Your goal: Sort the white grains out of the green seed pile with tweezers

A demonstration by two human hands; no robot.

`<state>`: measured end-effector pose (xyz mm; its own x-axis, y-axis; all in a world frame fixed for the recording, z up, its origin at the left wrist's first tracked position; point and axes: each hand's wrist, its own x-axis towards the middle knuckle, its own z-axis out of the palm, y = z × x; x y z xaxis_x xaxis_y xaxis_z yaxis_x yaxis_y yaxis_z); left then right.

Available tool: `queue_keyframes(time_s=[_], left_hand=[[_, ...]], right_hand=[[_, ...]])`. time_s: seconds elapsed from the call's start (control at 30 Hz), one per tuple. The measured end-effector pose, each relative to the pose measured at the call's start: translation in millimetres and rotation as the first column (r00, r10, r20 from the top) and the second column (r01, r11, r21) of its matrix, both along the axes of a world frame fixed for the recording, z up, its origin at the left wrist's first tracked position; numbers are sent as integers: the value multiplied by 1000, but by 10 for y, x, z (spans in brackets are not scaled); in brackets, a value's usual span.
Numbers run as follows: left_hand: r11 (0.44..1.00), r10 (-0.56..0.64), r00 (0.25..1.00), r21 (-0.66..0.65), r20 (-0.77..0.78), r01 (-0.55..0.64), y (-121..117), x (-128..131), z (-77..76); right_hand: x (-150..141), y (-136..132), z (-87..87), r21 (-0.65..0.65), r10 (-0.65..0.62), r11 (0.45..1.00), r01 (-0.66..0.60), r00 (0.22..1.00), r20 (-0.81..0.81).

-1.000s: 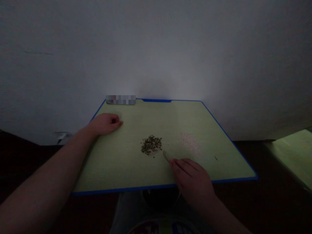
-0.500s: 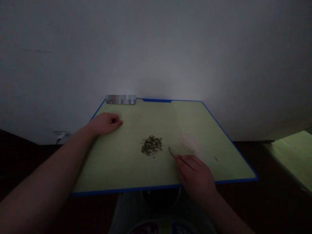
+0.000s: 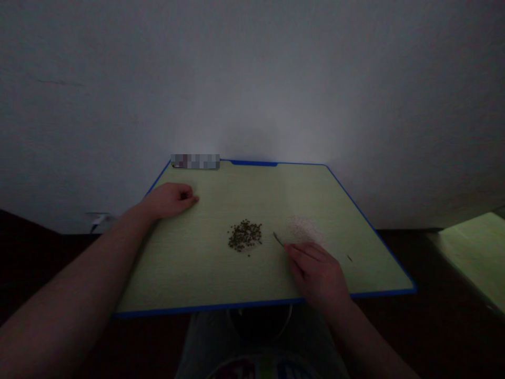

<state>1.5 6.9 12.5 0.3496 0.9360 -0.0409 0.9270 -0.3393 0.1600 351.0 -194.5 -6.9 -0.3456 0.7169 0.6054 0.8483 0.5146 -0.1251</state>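
My right hand (image 3: 317, 271) is closed around the handle of a small, thin spoon (image 3: 278, 238). The spoon's tip points up and left, in the gap between two heaps on the pale green board (image 3: 197, 263). To its left is a heap of small dark grains (image 3: 245, 235), with a few loose ones round it. Close behind my right fingers lies a heap of fine whitish grains (image 3: 304, 228), partly hidden by the hand. My left hand (image 3: 170, 200) rests curled into a loose fist on the board's left side, with nothing seen in it.
A blurred-out flat object (image 3: 195, 161) lies at the board's far left corner. A small dark sliver (image 3: 349, 258) sits on the right. Blue edging (image 3: 252, 304) borders the board, and a wall (image 3: 252, 79) rises behind. A plug (image 3: 97, 221) is at the lower left wall.
My right hand and the spoon have shifted slightly up, away from me, and the spoon's tip looks turned to a narrower side. My left hand has stayed still.
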Motion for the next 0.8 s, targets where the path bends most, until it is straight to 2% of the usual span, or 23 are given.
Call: queue_keyframes(time_s=[0.23,0.43,0.63,0.8], left_hand=[[1000,-4,1000,9,15,4,-4,-11,-6],[1000,-5,1000,3,8,5,1,-24,-20],[1000,-4,1000,0,7,4,-3,-6,-4],[1000,12,1000,-19,3,-12,-27,16,24]], right_hand=[[36,-101,-2,-19,87,996,-87,996,13],[104,-251,-6,7,67,998,-67,998,15],[-1,-240,-88,2,150,989,-151,987,64],[-70,-178,-98,-37,82,996,-78,987,137]])
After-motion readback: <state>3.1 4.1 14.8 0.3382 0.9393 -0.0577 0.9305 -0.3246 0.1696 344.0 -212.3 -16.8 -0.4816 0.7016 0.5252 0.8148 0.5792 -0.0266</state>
